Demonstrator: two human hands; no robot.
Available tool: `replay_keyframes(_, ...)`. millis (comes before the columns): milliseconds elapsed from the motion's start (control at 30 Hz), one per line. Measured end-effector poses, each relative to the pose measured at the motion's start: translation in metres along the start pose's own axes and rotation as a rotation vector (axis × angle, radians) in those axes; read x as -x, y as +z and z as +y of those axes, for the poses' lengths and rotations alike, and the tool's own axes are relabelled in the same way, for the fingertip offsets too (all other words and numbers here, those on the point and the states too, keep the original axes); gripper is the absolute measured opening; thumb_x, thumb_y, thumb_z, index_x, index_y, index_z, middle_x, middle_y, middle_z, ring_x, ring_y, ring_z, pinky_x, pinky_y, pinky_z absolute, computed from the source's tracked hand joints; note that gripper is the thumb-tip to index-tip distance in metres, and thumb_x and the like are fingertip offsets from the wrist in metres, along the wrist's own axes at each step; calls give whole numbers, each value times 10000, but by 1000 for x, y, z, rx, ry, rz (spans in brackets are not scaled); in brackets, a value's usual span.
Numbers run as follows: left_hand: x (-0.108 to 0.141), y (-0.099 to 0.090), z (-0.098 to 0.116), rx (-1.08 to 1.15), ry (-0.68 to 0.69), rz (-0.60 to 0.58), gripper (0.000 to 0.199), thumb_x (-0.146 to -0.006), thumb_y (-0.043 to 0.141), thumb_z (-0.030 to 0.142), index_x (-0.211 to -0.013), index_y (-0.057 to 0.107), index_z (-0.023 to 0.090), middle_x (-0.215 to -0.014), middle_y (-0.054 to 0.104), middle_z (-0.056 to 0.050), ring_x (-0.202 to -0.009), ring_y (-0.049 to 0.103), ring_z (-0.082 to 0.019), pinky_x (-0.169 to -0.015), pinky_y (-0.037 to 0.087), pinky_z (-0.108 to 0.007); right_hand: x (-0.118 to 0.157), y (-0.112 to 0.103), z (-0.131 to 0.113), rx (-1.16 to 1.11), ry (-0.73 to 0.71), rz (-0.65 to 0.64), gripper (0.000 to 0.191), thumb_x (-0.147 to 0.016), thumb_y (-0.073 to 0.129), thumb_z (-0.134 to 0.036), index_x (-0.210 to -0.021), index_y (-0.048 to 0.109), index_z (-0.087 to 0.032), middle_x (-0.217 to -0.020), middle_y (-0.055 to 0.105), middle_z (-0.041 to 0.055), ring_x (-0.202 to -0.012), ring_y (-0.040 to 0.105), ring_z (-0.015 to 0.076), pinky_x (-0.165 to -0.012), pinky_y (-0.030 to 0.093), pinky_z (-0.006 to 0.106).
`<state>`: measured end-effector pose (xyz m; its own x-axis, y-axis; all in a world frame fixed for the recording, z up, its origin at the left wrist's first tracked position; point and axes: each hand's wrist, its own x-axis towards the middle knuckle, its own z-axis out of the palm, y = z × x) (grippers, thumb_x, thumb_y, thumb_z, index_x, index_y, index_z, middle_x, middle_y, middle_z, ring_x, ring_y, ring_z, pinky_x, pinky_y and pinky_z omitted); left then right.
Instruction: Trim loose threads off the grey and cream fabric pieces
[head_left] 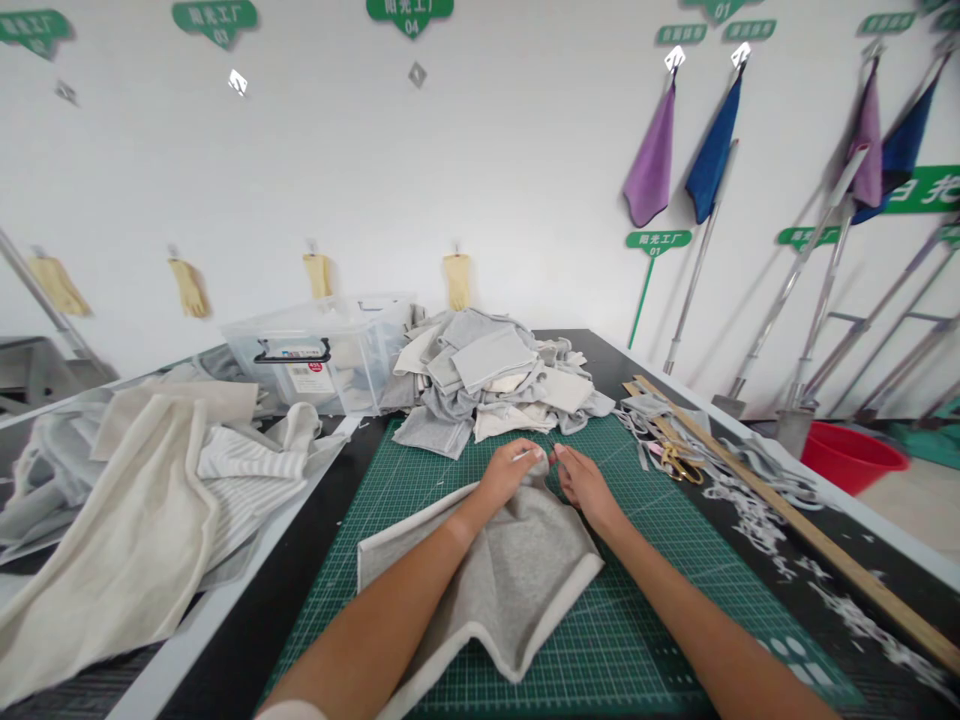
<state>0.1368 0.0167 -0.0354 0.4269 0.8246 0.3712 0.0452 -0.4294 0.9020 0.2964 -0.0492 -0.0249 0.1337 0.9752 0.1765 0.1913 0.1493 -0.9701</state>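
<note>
A grey piece of fabric [517, 560] with off-white edges lies partly bunched on the green cutting mat [645, 620]. My left hand [514, 472] pinches its far edge, which is lifted a little off the mat. Close beside it, on the right, my right hand [583, 486] has thumb and fingertips pressed together near the same edge. What those right fingertips hold is too small to make out. My forearms cover parts of the fabric's sides.
A heap of grey and cream fabric pieces [495, 365] rises behind the mat, beside a clear plastic box [330, 350]. Larger fabrics [135, 500] are piled at left. On the right lie gold-handled scissors [679, 462], white scraps [757, 520] and a long wooden strip [810, 535].
</note>
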Motion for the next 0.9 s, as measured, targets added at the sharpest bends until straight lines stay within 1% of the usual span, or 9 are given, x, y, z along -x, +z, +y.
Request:
replay_keyframes(67,0,0,1,-10,3,7,354,-911,556,478,-936,689,151,-926,705,-47,-877,612,-166,-869,454,-283,-3,-4,-2,-70,79,-24,455,-910,469,-666,-867,556,-221,-520,259,-101,-397,199,88,-365,160,228)
replay_keyframes(100,0,0,1,-12,3,4,354,-917,547,477,-941,683,151,-931,704,-47,-880,612,-165,-868,455,-281,-4,-5,-2,-63,83,-29,447,-886,515,-662,-870,566,-218,-512,264,-103,-391,204,83,-360,152,223)
replay_keyframes(200,-1,1,2,-18,6,-12,345,-933,522,464,-961,668,153,-956,701,-49,-912,618,-166,-884,454,-281,-5,-8,-1,66,19,-42,407,-835,627,-609,-835,593,-204,-498,346,-87,-415,287,82,-388,207,213)
replay_keyframes(333,0,2,4,-40,8,-24,308,-934,527,435,-985,646,156,-999,692,-55,-946,619,-166,-904,446,-280,-9,-11,8,243,-68,-17,366,-847,621,-555,-825,631,-190,-544,472,-51,-495,391,103,-478,299,220)
replay_keyframes(433,2,-2,11,-124,-41,-66,304,-921,551,418,-1068,620,160,-916,677,-34,-810,607,-151,-786,456,-262,-14,-19,12,324,-72,16,344,-860,587,-526,-840,646,-188,-559,500,-41,-528,422,121,-515,313,229)
replay_keyframes(533,7,-13,23,-368,-74,-124,280,-918,559,364,-1135,605,192,-811,652,-5,-713,584,-154,-697,431,-256,-17,-30,12,417,-76,35,311,-856,562,-486,-813,639,-188,-624,560,-19,-588,468,136,-556,328,236)
replay_keyframes(633,16,-26,38,-717,-32,-156,241,-915,530,242,-1140,615,229,-958,691,-46,-873,633,-196,-781,442,-286,-19,-43,12,541,-52,49,289,-850,532,-449,-770,631,-189,-687,610,5,-673,524,161,-608,341,248)
replay_keyframes(733,25,-33,50,-1017,-54,-192,268,-891,467,123,-1080,636,210,-1054,690,-100,-995,637,-243,-847,452,-334,-21,-55,15,632,-2,31,262,-840,517,-410,-787,648,-190,-729,647,20,-727,563,178,-645,346,258)
replay_keyframes(900,37,-36,61,-1239,-179,-191,309,-872,435,70,-1086,641,158,-1120,655,-173,-1079,614,-297,-878,472,-402,-22,-74,19,734,58,-15,268,-834,515,-407,-743,634,-185,-714,643,29,-724,574,181,-634,335,263)
